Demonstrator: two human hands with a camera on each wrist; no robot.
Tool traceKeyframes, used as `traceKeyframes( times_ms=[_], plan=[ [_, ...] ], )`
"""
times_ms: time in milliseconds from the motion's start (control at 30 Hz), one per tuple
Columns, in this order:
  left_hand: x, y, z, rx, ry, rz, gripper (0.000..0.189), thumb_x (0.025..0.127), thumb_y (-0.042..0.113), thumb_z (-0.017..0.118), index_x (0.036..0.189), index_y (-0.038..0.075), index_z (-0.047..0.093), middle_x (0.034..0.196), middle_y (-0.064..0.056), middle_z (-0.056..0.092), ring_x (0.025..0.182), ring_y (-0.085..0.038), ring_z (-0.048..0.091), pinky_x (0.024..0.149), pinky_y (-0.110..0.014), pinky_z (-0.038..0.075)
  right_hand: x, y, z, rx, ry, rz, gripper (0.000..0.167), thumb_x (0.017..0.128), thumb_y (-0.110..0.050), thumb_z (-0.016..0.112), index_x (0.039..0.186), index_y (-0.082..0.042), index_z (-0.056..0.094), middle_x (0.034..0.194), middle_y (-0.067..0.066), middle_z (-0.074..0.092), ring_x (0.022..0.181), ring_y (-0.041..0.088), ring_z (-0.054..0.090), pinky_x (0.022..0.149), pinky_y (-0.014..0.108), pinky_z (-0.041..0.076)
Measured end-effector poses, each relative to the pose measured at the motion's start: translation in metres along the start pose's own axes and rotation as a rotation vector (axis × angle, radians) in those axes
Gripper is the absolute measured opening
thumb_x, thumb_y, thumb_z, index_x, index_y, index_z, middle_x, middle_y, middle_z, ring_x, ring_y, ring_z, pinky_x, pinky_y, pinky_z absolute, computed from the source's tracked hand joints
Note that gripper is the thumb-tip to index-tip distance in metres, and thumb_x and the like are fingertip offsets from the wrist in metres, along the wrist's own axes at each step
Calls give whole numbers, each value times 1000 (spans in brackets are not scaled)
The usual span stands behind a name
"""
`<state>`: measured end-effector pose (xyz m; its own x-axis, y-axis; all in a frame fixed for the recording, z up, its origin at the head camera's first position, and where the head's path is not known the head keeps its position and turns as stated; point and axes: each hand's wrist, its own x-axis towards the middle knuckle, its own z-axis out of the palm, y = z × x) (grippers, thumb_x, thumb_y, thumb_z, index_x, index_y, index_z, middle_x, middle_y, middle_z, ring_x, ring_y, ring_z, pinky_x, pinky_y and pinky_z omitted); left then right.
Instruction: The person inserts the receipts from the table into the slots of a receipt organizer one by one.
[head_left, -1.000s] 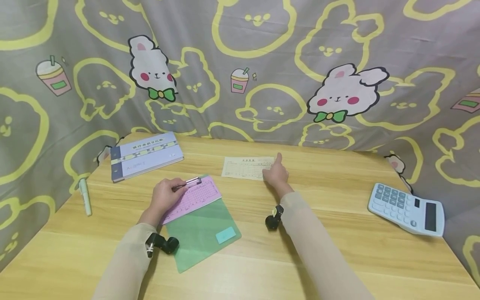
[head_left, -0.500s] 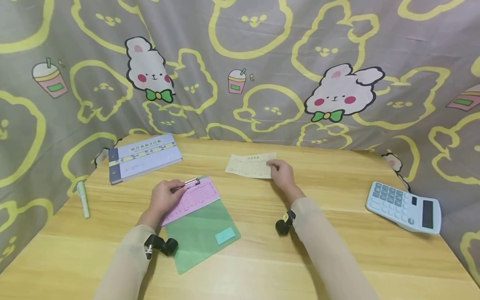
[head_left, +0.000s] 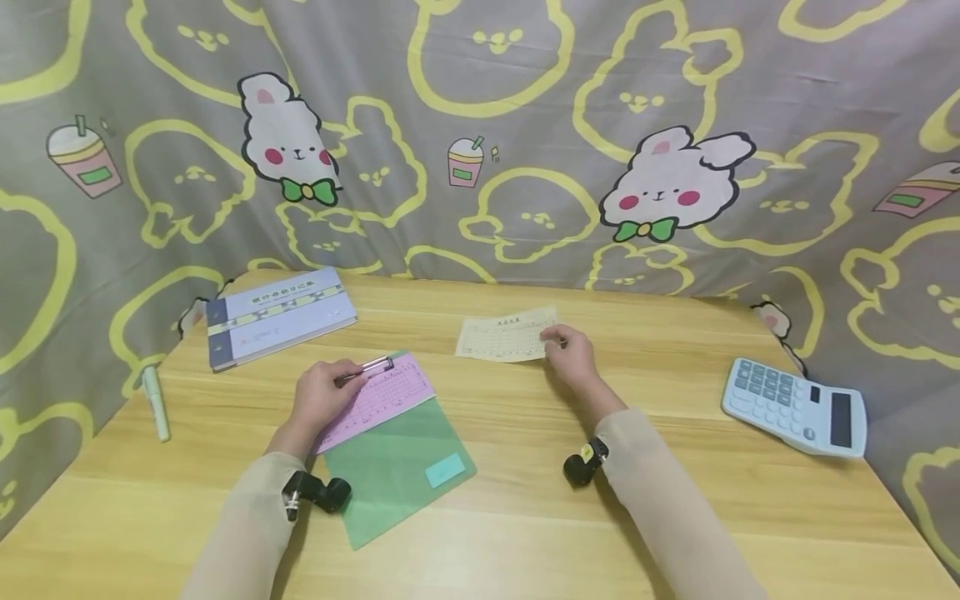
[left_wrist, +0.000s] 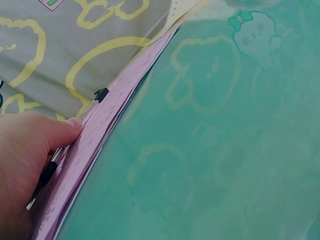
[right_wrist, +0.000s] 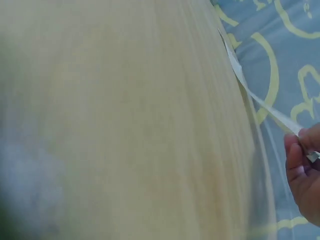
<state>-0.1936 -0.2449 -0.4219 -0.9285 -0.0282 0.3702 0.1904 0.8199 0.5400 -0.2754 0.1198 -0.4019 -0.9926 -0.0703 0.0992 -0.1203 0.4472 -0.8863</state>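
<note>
My left hand (head_left: pixel 322 398) holds the metal clip (head_left: pixel 377 365) at the top of a green clipboard (head_left: pixel 397 467). Under that clip lies a pink printed form (head_left: pixel 386 396). Seen from the left wrist, my thumb (left_wrist: pixel 67 131) lies against the clip, beside the pink sheets (left_wrist: pixel 107 117); the other fingers are mostly hidden. My right hand (head_left: pixel 576 360) pinches the right end of a pale yellow printed slip (head_left: pixel 502 337) between thumb and fingers. In the right wrist view the slip (right_wrist: pixel 265 106) appears edge-on, bent and partly raised from the table.
A blue-white account book (head_left: pixel 285 312) lies at the back left, with a pale green capped pen (head_left: pixel 156 404) nearer the left edge. At the right is a light blue calculator (head_left: pixel 795 408). A patterned curtain (head_left: pixel 525 125) closes off the wooden table's back and sides.
The right hand has gone from lying over the slip with a finger extended to pinching its end. The slip has shifted slightly right and lifted. The left hand stays at the clip.
</note>
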Motion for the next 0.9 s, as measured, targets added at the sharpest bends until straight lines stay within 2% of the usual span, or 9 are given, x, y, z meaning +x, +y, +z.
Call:
traceKeyframes(
  times_ms=[133,200,267,333,400,500,633,767,900],
  plan=[
    [-1,0,1,-8,-6,-4,21,73,18,68,91,6,67,89,-10,63,74,-25,52,67,-39,38,-5,-10,-2,55,21,11,22,81,5,44,95,4,60,102,17,55,65,25,55,50,20,43],
    [-2,0,1,-6,-9,-12,21,74,19,68,91,7,67,89,-10,63,74,-24,52,67,-39,38,-7,-15,-4,93,38,15,23,80,6,44,95,5,61,105,16,55,73,29,54,57,24,45],
    [-3,-1,0,-5,-7,-17,21,73,19,68,91,7,68,89,-9,63,74,-24,52,67,-39,38,-9,-19,-6,156,50,32,23,79,6,46,97,6,60,106,17,55,73,33,55,63,32,47],
    [-3,-1,-1,-5,-3,-16,21,73,19,68,90,7,68,88,-9,63,74,-24,53,66,-39,38,-10,-22,-8,218,62,40,23,79,6,48,99,6,59,107,16,54,74,33,54,71,40,46],
    [-3,-1,-1,-6,-3,-11,21,73,19,68,90,6,68,88,-9,63,74,-24,53,66,-39,38,-12,-26,-10,271,69,44,23,78,7,50,100,7,58,109,15,53,73,29,55,74,40,45],
    [-3,-2,-2,-3,-10,-6,22,72,19,69,90,6,68,88,-8,63,73,-23,52,65,-38,38,-14,-31,-12,327,70,26,23,78,8,51,100,9,57,110,13,52,67,20,56,71,32,47],
    [-1,-2,-2,4,-16,7,22,73,20,69,90,7,67,88,-8,63,73,-23,52,65,-37,38,-17,-38,-8,503,49,-3,22,77,13,51,97,10,58,103,11,55,60,12,53,61,23,47],
    [-1,-2,-1,10,-12,22,20,73,19,68,89,7,67,88,-8,63,73,-23,53,65,-38,38,-22,-45,8,701,-40,-3,23,76,15,50,86,0,64,90,5,59,58,11,52,55,20,46],
    [-1,-2,-1,13,-13,35,21,73,18,68,90,6,67,89,-9,64,74,-24,53,65,-38,38,-25,-53,30,813,-128,20,31,76,15,49,74,-11,66,82,2,61,55,10,51,51,17,43]
  ],
)
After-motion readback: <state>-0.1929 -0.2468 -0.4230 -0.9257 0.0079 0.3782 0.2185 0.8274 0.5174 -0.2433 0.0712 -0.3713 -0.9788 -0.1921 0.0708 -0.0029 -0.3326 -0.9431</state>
